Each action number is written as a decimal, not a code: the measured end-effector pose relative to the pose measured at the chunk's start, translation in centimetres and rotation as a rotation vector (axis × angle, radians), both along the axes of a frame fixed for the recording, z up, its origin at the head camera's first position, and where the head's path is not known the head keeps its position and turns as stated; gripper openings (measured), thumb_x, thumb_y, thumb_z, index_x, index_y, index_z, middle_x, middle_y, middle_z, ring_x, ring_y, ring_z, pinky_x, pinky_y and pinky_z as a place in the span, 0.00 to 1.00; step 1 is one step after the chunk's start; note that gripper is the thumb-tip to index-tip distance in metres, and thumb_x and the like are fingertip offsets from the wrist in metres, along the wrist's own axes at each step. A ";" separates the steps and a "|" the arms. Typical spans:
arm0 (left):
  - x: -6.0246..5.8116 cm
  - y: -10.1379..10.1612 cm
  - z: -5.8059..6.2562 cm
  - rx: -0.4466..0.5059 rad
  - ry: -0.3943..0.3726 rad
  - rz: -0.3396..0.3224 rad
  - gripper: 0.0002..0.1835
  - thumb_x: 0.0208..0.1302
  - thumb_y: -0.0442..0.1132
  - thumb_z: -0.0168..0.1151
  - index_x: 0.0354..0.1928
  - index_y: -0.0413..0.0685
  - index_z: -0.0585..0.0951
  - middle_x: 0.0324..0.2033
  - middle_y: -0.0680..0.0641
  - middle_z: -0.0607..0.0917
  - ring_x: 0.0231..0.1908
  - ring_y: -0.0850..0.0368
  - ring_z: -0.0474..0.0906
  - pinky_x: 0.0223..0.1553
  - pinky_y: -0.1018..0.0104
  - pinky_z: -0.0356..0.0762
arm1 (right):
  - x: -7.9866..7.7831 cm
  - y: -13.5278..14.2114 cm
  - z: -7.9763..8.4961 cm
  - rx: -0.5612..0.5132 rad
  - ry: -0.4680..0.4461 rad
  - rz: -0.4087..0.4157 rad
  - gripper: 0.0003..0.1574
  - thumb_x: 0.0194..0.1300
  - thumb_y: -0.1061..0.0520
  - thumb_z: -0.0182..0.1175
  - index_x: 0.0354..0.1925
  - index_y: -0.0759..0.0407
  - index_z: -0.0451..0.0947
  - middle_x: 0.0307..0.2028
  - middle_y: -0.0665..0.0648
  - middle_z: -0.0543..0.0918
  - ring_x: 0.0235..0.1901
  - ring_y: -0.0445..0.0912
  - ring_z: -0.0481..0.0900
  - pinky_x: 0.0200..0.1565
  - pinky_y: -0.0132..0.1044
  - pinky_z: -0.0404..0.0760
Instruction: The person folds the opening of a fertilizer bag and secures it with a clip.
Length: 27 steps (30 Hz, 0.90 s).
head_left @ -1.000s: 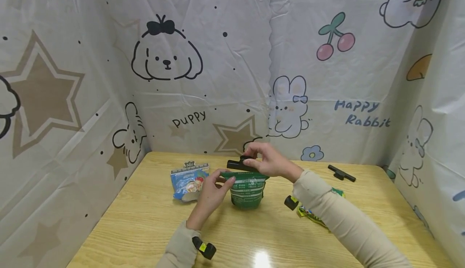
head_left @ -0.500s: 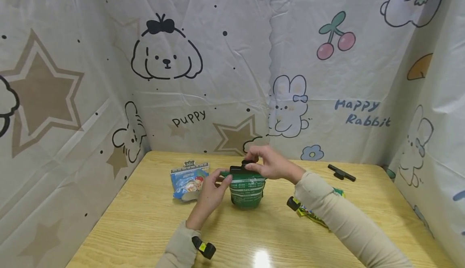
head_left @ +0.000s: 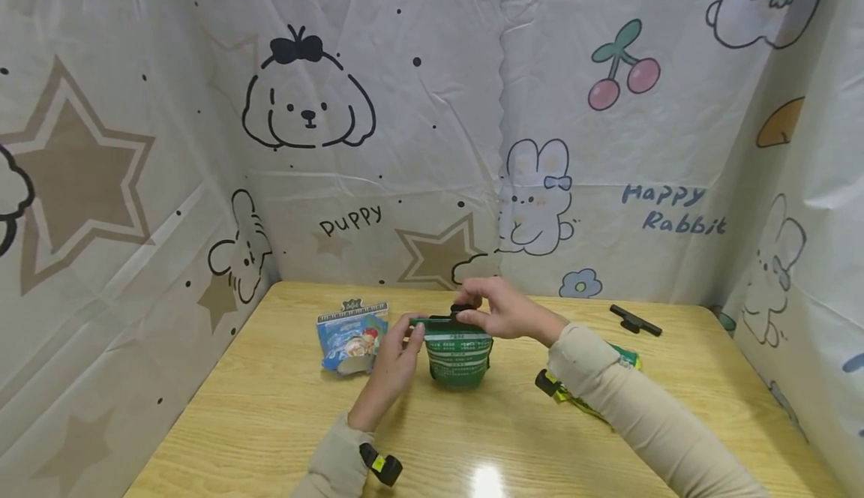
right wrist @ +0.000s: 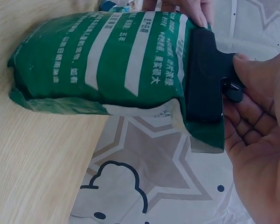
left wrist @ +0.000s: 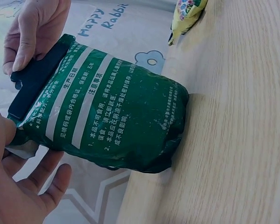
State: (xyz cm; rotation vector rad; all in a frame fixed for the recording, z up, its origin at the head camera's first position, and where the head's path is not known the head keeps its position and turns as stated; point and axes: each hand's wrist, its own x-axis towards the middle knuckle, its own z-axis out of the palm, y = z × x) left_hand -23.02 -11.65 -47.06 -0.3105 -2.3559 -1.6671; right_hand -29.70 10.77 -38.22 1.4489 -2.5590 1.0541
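A green bag with white bands and printing (head_left: 459,363) stands upright on the table. Across its top edge lies a black bag clip (right wrist: 205,77), its long bar over the bag's mouth. My right hand (head_left: 509,312) pinches the clip's handle between thumb and fingers. With thumb and fingers, my left hand (head_left: 394,359) pinches the bag's top corner, at the end of the clip bar. In the left wrist view the bag (left wrist: 116,107) shows its printed face, and the clip (left wrist: 39,81) covers part of the top rim.
On the wooden table (head_left: 270,408), a blue bag (head_left: 352,344) with a piano-patterned clip (head_left: 352,309) lies at left. A second black clip (head_left: 634,321) lies at back right. A green and yellow packet (head_left: 583,404) sits partly under the right forearm. Printed cloth walls (head_left: 405,145) surround the table.
My right hand has come down with the black clip, from above the bag onto its top edge. My left hand has shifted slightly left along the bag's corner.
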 end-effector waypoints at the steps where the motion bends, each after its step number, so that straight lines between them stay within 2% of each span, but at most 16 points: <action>1: 0.0 0.1 0.0 -0.004 0.004 0.002 0.17 0.81 0.47 0.47 0.59 0.48 0.79 0.47 0.41 0.85 0.46 0.52 0.80 0.42 0.66 0.79 | 0.0 0.1 0.0 0.003 0.005 0.001 0.03 0.67 0.59 0.67 0.37 0.55 0.81 0.33 0.51 0.86 0.33 0.37 0.80 0.43 0.42 0.83; 11: 0.0 0.3 -0.1 0.011 0.034 0.025 0.16 0.81 0.47 0.48 0.57 0.49 0.79 0.49 0.42 0.86 0.47 0.51 0.80 0.42 0.67 0.78 | 0.0 0.4 0.3 0.071 0.040 -0.015 0.06 0.69 0.55 0.66 0.43 0.53 0.81 0.37 0.49 0.86 0.36 0.37 0.81 0.44 0.38 0.83; 19: 0.0 0.4 -0.6 0.008 0.042 0.026 0.16 0.81 0.47 0.47 0.59 0.49 0.77 0.53 0.42 0.83 0.48 0.51 0.80 0.43 0.68 0.79 | 0.6 0.6 0.7 0.124 0.063 -0.055 0.17 0.70 0.51 0.65 0.54 0.55 0.79 0.48 0.53 0.87 0.47 0.44 0.84 0.50 0.47 0.85; 23: 0.2 0.5 -0.7 0.026 0.030 0.030 0.17 0.81 0.47 0.47 0.62 0.47 0.74 0.55 0.42 0.81 0.48 0.52 0.78 0.44 0.68 0.78 | 1.6 0.9 1.3 0.075 0.107 -0.106 0.18 0.70 0.52 0.65 0.55 0.56 0.79 0.52 0.56 0.86 0.51 0.48 0.83 0.52 0.49 0.84; 27: 0.4 0.6 -0.9 0.052 0.010 0.028 0.18 0.81 0.44 0.47 0.65 0.46 0.70 0.56 0.41 0.79 0.48 0.53 0.75 0.42 0.69 0.75 | 3.1 1.5 2.0 -0.029 0.147 -0.181 0.18 0.70 0.56 0.64 0.56 0.58 0.79 0.53 0.57 0.85 0.52 0.51 0.82 0.51 0.48 0.82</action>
